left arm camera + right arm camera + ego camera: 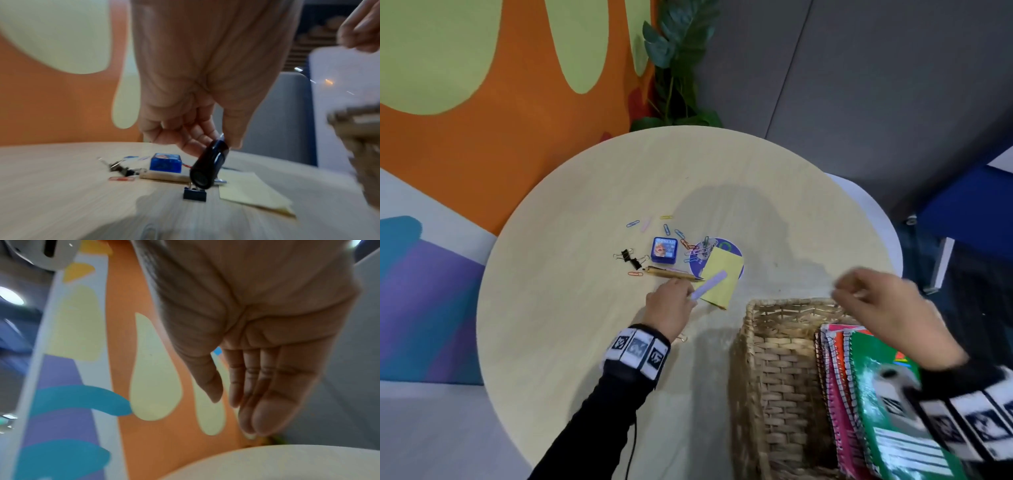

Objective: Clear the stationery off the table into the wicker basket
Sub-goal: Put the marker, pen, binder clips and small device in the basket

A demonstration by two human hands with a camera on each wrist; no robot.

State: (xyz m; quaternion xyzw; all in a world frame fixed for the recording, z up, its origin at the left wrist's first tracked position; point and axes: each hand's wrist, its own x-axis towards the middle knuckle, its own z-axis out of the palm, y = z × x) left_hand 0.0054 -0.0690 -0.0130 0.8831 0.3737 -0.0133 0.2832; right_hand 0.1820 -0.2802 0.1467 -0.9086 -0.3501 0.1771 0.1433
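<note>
Your left hand [671,305] fingers are pinching a lilac marker [708,285] just above the yellow sticky pad [719,277], your right hand [257,353] is hanging loose and empty over the wicker basket [774,359], and clips, pen and blue box are sitting on the round table [585,325].

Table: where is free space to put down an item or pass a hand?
Bare table lies left of the left hand, and beyond the paper clips toward the far rim. It is crowded around the blue box, pen and yellow notepad, beside the wicker basket.
</note>
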